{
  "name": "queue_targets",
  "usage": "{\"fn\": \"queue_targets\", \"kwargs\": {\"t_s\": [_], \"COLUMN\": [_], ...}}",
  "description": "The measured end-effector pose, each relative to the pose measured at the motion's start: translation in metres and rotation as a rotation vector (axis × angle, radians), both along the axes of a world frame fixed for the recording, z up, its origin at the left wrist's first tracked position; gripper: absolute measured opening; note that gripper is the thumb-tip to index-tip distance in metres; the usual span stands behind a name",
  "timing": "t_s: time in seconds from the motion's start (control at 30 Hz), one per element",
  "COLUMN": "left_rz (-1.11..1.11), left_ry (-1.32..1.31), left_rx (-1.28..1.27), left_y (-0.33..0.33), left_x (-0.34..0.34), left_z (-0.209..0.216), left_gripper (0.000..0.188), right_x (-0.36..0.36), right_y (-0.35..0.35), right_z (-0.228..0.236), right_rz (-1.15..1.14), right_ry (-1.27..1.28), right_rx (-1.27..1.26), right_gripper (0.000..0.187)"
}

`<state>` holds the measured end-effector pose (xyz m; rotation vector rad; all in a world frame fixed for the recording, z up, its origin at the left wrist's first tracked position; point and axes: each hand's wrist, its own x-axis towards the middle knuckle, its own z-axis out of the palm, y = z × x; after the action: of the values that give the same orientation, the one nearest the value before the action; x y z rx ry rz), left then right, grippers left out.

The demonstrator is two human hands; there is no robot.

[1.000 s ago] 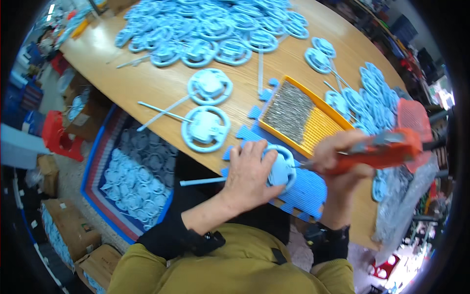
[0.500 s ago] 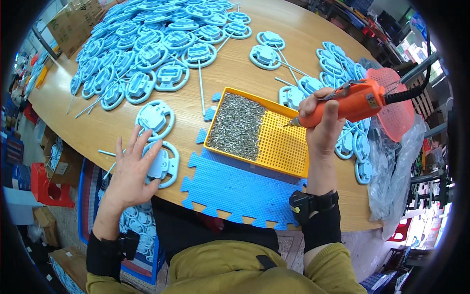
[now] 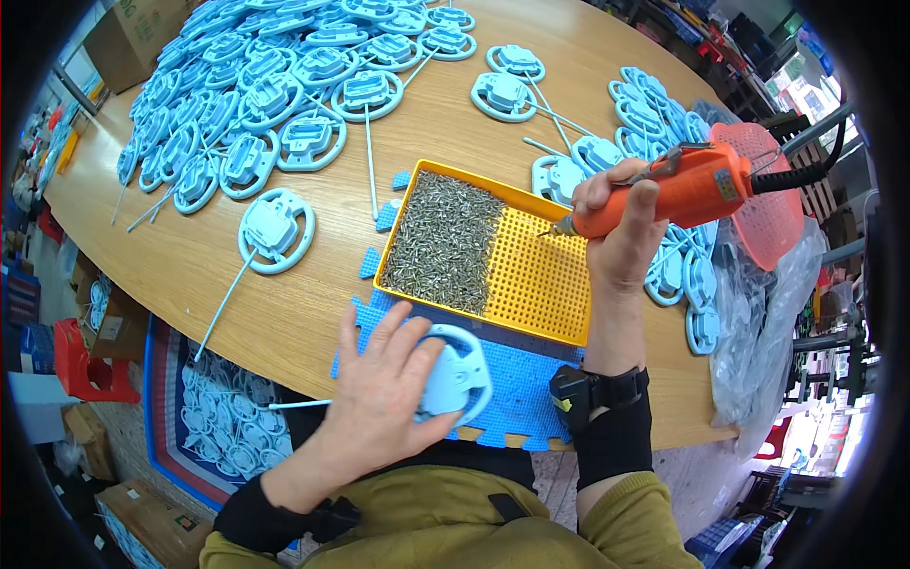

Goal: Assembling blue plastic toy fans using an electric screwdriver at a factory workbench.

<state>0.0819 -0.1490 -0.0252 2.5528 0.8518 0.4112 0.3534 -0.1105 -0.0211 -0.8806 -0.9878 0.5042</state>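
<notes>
My left hand [image 3: 384, 389] grips a light blue plastic steering wheel part [image 3: 463, 375] with a thin stem, over the blue foam mat [image 3: 512, 398]. Its fingers lie across the part's top and the thumb is along its near side. My right hand [image 3: 621, 223] is wrapped round an orange electric screwdriver [image 3: 668, 194], its bit pointing left over the yellow tray [image 3: 540, 275]. Small metal screws [image 3: 445, 242] fill the tray's left half. Another blue wheel part [image 3: 275, 230] lies on the wooden table to the left, its stem reaching over the edge.
A large heap of blue wheel parts [image 3: 275, 90] covers the table's far left. More parts [image 3: 654, 119] lie at the right, beside a pink mesh basket [image 3: 758, 185] and clear plastic bags [image 3: 758, 322]. Below the table's left edge, a crate [image 3: 156, 417] holds more parts.
My left hand has moved right with one wheel part, from the bare table onto the foam mat. The right hand and screwdriver have barely shifted.
</notes>
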Motion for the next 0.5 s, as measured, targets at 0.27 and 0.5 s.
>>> {"fn": "queue_targets", "kwargs": {"t_s": [0.27, 0.5], "left_rz": [0.111, 0.116], "left_ry": [-0.140, -0.162], "left_rx": [0.036, 0.031], "left_y": [-0.008, -0.006], "left_x": [0.016, 0.014], "left_z": [-0.027, -0.026], "left_gripper": [0.065, 0.066], "right_x": [0.002, -0.002], "right_y": [-0.003, 0.001], "right_z": [-0.001, 0.003], "right_rz": [-0.002, 0.007], "right_ry": [0.035, 0.069], "right_rx": [0.012, 0.000], "right_gripper": [0.051, 0.049]}}
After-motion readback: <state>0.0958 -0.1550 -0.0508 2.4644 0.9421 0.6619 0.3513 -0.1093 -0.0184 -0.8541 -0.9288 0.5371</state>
